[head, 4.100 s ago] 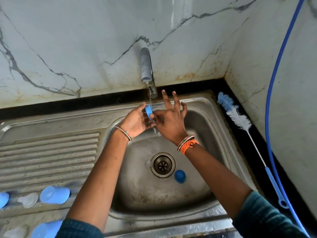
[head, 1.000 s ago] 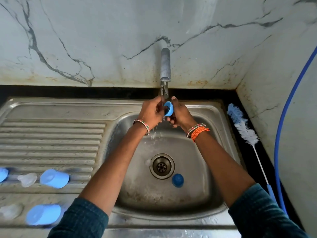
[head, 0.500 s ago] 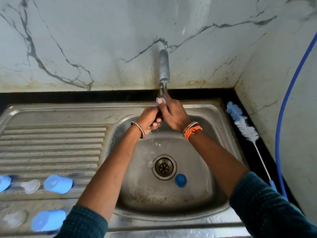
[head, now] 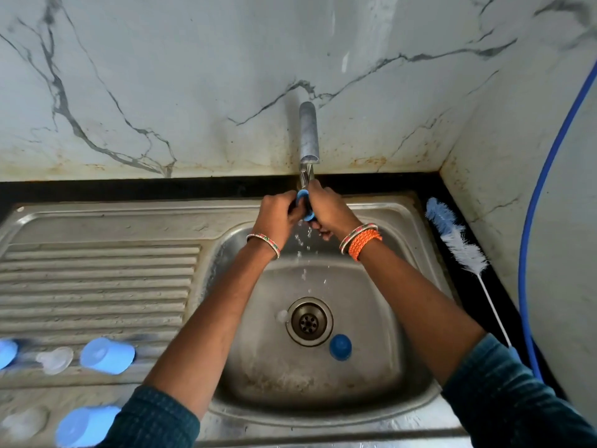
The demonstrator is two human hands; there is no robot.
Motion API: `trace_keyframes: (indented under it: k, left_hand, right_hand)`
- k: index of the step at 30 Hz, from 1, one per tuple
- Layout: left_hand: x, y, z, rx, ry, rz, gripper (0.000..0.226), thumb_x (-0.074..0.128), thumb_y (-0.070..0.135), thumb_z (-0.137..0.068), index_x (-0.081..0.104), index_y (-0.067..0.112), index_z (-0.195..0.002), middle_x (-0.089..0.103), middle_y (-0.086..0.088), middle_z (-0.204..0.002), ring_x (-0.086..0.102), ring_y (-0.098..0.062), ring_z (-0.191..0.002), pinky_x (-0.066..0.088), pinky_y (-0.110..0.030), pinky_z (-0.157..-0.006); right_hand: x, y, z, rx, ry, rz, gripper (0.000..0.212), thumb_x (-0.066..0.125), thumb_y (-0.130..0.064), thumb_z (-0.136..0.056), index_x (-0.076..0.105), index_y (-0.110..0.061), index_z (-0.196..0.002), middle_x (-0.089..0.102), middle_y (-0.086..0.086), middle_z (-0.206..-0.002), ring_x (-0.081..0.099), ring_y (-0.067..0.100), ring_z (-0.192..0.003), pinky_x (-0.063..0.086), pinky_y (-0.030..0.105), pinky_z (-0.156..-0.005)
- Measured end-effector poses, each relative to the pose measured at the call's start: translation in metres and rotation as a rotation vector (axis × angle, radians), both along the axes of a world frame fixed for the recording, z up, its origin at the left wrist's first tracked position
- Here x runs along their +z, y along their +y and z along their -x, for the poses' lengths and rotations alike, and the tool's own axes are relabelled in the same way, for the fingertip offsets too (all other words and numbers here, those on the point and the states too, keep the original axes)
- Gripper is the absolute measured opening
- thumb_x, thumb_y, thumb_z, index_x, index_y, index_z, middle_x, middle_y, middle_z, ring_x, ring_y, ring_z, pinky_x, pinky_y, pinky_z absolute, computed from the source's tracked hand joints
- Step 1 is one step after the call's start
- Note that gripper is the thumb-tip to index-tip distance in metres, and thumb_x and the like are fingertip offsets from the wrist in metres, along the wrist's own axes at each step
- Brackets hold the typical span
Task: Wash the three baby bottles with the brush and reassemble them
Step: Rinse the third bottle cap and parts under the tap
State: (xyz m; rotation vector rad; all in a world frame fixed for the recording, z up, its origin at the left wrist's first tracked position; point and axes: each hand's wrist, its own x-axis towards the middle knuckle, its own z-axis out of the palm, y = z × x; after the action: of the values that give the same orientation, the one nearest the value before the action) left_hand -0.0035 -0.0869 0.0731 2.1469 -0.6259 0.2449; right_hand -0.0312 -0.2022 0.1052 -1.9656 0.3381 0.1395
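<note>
My left hand (head: 279, 218) and my right hand (head: 326, 211) together grip a small blue bottle ring (head: 303, 196) right under the tap (head: 308, 137); water drips from it into the sink (head: 416, 218). Another blue ring (head: 340, 346) lies in the basin beside the drain (head: 309, 321), and a clear teat (head: 282, 315) lies left of the drain. The bottle brush (head: 458, 244) lies on the black counter strip at the right. On the draining board lie blue caps (head: 106, 355) (head: 82, 426) and a clear teat (head: 55, 359).
A blue hose (head: 536, 202) runs down the right wall. Marble tiles rise behind the sink. One more blue piece (head: 6, 352) shows at the left edge, and a faint clear piece (head: 24, 421) lies at the lower left of the draining board.
Both hands have kept turning the blue ring under the tap; half a second ago the right hand covered it from above, now both hands clasp it side by side.
</note>
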Motion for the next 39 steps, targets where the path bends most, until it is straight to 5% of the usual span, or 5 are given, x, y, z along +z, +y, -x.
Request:
trace_keyframes:
  k: [13, 17, 21, 31, 39]
  left_hand:
    - [0.037, 0.007, 0.007, -0.167, 1.511, 0.626, 0.041, 0.035, 0.037, -0.100, 0.032, 0.021, -0.063, 0.031, 0.012, -0.036, 0.027, 0.001, -0.030, 0.008, -0.011, -0.030]
    - [0.030, 0.005, 0.007, -0.077, 1.281, 0.318, 0.039, 0.032, 0.027, -0.103, 0.039, 0.016, -0.066, 0.035, 0.005, -0.045, 0.025, 0.000, -0.032, 0.013, -0.011, -0.028]
    - [0.006, 0.000, 0.004, 0.168, 0.421, 0.166, 0.012, 0.059, 0.013, -0.089, 0.052, 0.010, -0.080, 0.053, -0.002, -0.062, 0.043, -0.003, -0.043, 0.035, -0.015, -0.043]
    - [0.004, -0.003, 0.003, -0.004, -0.478, -0.130, 0.028, 0.043, 0.013, -0.085, 0.061, 0.000, -0.102, 0.062, -0.017, -0.092, 0.061, -0.031, -0.082, 0.054, -0.035, -0.065]
    - [-0.005, -0.026, 0.018, 0.281, 0.657, 0.511, 0.022, 0.049, 0.015, -0.091, 0.061, 0.013, -0.074, 0.060, -0.008, -0.073, 0.057, -0.024, -0.070, 0.050, -0.031, -0.065]
  right_hand:
    - [-0.031, -0.003, 0.015, 0.080, -0.703, 0.525, 0.061, 0.019, -0.049, -0.093, 0.046, 0.000, -0.116, 0.062, 0.012, -0.082, 0.058, 0.031, -0.065, 0.033, 0.029, -0.054]
    - [-0.025, -0.001, 0.008, 0.157, -0.783, 0.507, 0.050, 0.024, -0.042, -0.094, 0.045, 0.000, -0.108, 0.054, 0.008, -0.077, 0.054, 0.027, -0.060, 0.030, 0.027, -0.053]
    - [-0.026, -0.001, 0.002, 0.109, -0.680, 0.337, 0.043, 0.026, -0.035, -0.099, 0.051, -0.005, -0.081, 0.048, 0.007, -0.057, 0.046, 0.020, -0.049, 0.031, 0.035, -0.049]
    - [0.004, -0.010, -0.003, 0.078, 0.346, -0.438, 0.059, 0.022, -0.047, -0.098, 0.042, -0.011, -0.056, 0.027, -0.006, -0.035, 0.020, 0.004, -0.026, 0.015, 0.010, -0.030]
    - [-0.027, 0.005, -0.012, -0.046, -0.090, 0.067, 0.044, 0.029, -0.039, -0.104, 0.049, -0.016, -0.073, 0.053, 0.007, -0.067, 0.052, 0.023, -0.059, 0.043, 0.031, -0.055]
